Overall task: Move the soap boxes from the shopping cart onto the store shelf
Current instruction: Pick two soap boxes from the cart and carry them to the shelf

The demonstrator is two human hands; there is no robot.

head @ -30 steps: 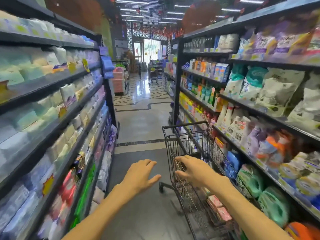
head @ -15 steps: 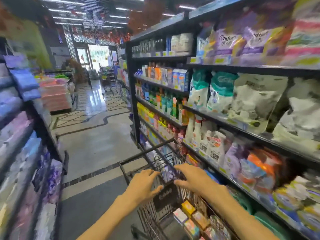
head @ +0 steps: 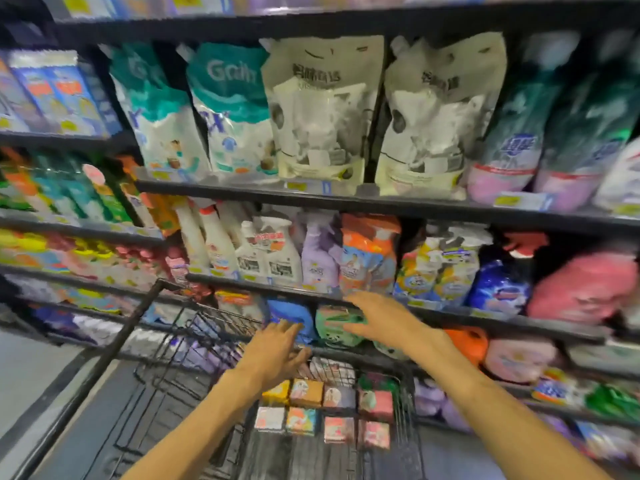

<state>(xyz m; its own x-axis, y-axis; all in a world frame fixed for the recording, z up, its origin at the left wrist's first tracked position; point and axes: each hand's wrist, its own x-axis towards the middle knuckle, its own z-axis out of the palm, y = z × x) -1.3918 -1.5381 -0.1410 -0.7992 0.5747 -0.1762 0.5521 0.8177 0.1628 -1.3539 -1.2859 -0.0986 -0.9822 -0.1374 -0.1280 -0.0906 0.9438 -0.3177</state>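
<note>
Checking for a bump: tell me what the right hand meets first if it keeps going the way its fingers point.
Probably the green pouch under the shelf edge; the right hand points left toward it, though depth is unclear.

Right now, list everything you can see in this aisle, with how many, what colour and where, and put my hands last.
soap boxes: eight in two rows, yellow, orange, pink and teal, in the cart.
shopping cart: one, black wire, low centre, against the shelves.
store shelf: several black tiers, across the view.
refill pouches: four, two teal-white and two cream, upper tier.
spray bottles: count unclear, white, middle tier.
left hand: open, over the cart's far rim.
right hand: open, fingers spread, at the lower shelf edge.
</note>
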